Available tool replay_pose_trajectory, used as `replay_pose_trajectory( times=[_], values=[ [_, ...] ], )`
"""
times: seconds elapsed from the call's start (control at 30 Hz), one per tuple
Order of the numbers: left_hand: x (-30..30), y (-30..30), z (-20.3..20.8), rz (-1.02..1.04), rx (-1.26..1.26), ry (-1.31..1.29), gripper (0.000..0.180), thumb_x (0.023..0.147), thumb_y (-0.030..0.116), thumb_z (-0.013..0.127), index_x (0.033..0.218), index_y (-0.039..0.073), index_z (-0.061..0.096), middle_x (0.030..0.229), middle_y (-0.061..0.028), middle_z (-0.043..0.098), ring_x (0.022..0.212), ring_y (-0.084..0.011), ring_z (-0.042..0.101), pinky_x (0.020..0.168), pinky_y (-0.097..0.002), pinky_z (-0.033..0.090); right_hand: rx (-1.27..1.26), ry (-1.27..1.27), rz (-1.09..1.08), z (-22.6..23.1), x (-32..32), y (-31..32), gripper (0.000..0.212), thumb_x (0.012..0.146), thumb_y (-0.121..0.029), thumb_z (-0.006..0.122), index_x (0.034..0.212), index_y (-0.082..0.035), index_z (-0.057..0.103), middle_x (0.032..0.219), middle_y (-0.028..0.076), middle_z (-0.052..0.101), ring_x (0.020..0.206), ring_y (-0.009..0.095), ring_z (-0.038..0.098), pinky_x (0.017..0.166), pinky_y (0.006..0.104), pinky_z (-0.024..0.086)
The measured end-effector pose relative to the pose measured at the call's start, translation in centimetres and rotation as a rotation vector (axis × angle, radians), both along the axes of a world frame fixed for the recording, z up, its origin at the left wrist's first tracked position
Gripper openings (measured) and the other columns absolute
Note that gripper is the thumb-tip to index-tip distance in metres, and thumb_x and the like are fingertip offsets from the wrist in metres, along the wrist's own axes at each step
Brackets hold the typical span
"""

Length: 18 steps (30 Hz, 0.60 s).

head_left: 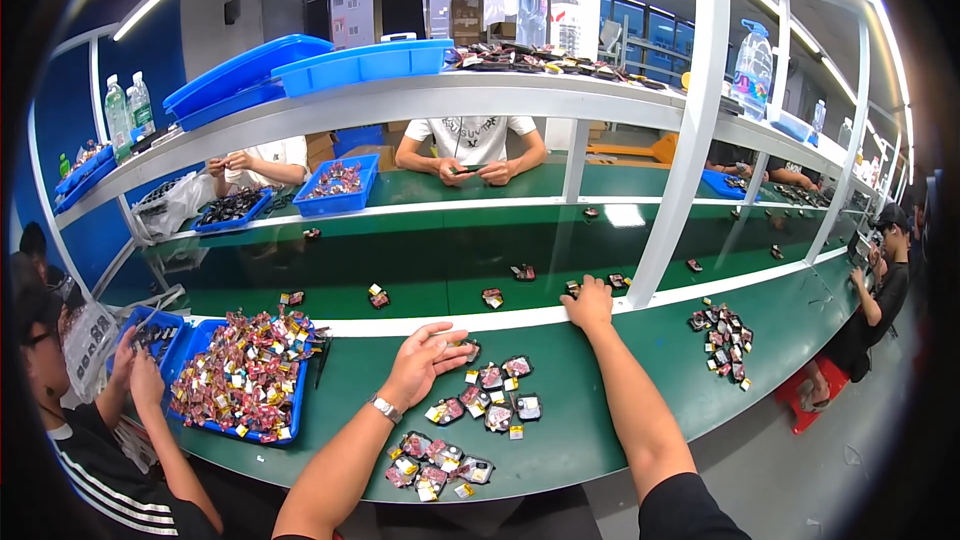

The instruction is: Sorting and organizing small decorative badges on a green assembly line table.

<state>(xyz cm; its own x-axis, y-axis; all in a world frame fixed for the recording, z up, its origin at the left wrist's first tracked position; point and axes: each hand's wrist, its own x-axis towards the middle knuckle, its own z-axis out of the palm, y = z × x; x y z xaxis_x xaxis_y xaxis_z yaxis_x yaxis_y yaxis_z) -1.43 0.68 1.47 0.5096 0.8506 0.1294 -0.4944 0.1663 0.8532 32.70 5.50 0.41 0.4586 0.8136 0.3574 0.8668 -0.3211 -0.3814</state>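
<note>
Reaching toward frame centre, right hand (590, 302) laid open-fingered on small dark part (573, 289) at conveyor edge; left hand (425, 358) held open, empty, over sorted small parts (497, 395).

Single head-worn fisheye view, angled down and forward, close over the green workbench (560, 420) (edges bowed).

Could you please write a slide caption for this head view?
Left hand rests open above small dark packaged parts; right hand reaches the green conveyor belt.
</note>
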Motion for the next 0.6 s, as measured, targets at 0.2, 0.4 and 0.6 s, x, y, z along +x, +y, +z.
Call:
replay_pose_trajectory(
  times=[0.2,0.4,0.6],
  values=[
    [-0.3,0.4,-1.0,-0.003,0.015,0.038,0.037,0.096,0.016,0.055,0.128,0.002,0.045,0.123,-0.0206,0.058,0.103,-0.0256,0.064,0.088,-0.0341,0.054,0.278,0.307,0.395,0.0,0.5,-0.8,0.061,0.072,-0.011,0.077,0.126,0.0,0.052,0.105,0.015,0.065,0.095,0.03,0.062,0.088,0.0402,0.05],
    [-0.8,0.1,-0.4,-0.029,-0.004,0.103,0.036,0.101,0.024,0.047,0.127,0.0,0.047,0.117,-0.0152,0.06,0.095,-0.0184,0.064,0.08,-0.03,0.053,0.15,0.213,1.17,7.0,-9.6,-6.9,0.066,0.072,-0.005,0.075,0.133,-0.01,0.051,0.115,0.006,0.064,0.117,0.026,0.051,0.098,0.0377,0.044],
    [-0.9,0.5,-0.5,-0.274,-0.007,0.187,0.04,0.101,0.024,0.047,0.134,0.001,0.049,0.113,-0.0067,0.061,0.092,-0.0139,0.061,0.079,-0.0281,0.053,0.004,0.136,1.213,7.0,-12.7,-8.5,0.062,0.072,-0.001,0.073,0.131,-0.01,0.054,0.121,0.01,0.058,0.116,0.029,0.052,0.101,0.0372,0.042]
  ],
)
